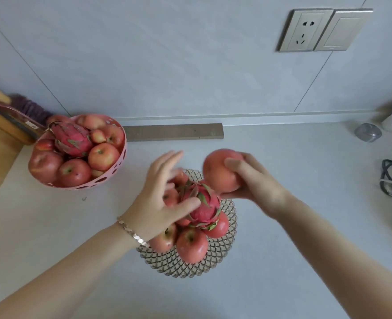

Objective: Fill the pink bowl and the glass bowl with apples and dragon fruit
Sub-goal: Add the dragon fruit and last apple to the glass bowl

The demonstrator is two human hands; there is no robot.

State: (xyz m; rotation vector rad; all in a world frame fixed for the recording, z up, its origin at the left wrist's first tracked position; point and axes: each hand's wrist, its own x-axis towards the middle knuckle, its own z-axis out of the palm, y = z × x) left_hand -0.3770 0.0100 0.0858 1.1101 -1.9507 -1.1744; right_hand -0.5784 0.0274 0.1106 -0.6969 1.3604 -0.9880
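Reaching in from lower left, the left hand spreads open-fingered over the glass bowl, thumb touching its dragon fruit. Right hand clasps an apple above the rim. Pink bowl sits full, upper left.

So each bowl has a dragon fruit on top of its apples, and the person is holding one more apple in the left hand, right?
Nearly. The head view shows the apple in the right hand, not the left. The left hand is open, resting on the fruit in the glass bowl. The rest holds: a dragon fruit tops the apples there, and another dragon fruit tops those in the pink bowl.
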